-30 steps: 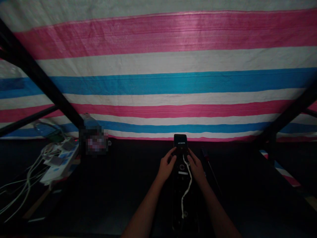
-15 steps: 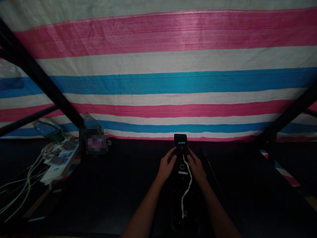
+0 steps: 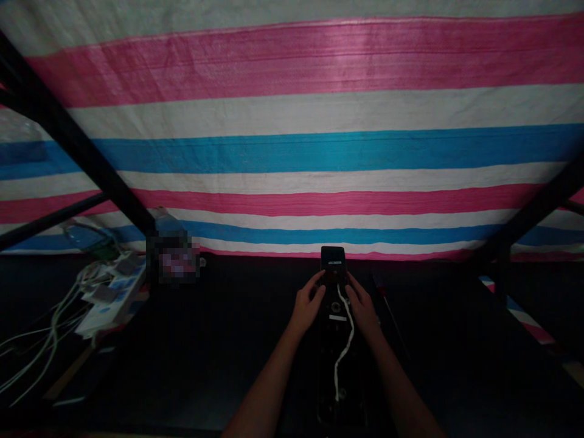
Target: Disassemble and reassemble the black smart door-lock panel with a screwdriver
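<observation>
A long black device (image 3: 340,359) with a rounded front end lies lengthwise on the dark table in front of me. Along it runs a crooked white cable (image 3: 350,331), near a small white label and round fittings. My left hand (image 3: 308,304) grips the far part of the device from the left side, fingers curled to its edge. Opposite, my right hand (image 3: 362,304) holds the right edge, its thumb by the cable. Just right of that hand lies a screwdriver (image 3: 387,304) with a dark and red handle and a thin shaft. Dim light hides the device's finer details.
At left a white power strip (image 3: 107,313) carries plugs and several white cables (image 3: 55,331). A blurred-out patch (image 3: 173,261) covers something behind it. Black frame bars (image 3: 77,146) slant at both sides, before a striped tarp (image 3: 319,152). A flat dark object (image 3: 86,377) lies at lower left.
</observation>
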`<state>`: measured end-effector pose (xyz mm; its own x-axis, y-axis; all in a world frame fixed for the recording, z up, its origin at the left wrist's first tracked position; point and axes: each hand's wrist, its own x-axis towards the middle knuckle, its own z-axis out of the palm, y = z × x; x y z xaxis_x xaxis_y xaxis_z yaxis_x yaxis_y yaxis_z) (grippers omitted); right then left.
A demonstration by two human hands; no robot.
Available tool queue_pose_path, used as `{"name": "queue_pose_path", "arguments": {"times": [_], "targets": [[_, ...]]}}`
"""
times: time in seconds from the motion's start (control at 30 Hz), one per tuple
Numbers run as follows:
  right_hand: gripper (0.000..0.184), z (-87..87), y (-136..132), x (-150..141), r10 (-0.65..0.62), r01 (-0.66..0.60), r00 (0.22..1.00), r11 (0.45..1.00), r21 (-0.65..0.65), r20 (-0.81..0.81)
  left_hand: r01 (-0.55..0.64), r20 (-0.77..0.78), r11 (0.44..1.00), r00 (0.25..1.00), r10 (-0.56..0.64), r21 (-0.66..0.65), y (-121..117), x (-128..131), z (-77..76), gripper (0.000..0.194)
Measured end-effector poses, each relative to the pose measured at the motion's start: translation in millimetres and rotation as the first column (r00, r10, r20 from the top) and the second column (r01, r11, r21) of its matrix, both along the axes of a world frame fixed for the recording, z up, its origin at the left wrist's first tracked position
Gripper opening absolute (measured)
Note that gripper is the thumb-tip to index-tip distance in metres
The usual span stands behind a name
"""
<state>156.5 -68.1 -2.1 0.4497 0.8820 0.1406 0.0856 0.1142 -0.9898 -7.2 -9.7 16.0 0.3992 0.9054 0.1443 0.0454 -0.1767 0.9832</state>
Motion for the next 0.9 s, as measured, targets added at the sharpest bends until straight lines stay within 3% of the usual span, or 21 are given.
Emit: {"name": "queue_pose_path", "arguments": {"times": [0.9], "targets": [[0.062,3.4,-0.4,-3.4,0.006,-0.006,0.999,1.000,0.017,-0.045,-0.009,0.015,1.000,1.000,0.009,0.005,0.8,-1.2,-1.4,0.050]]}}
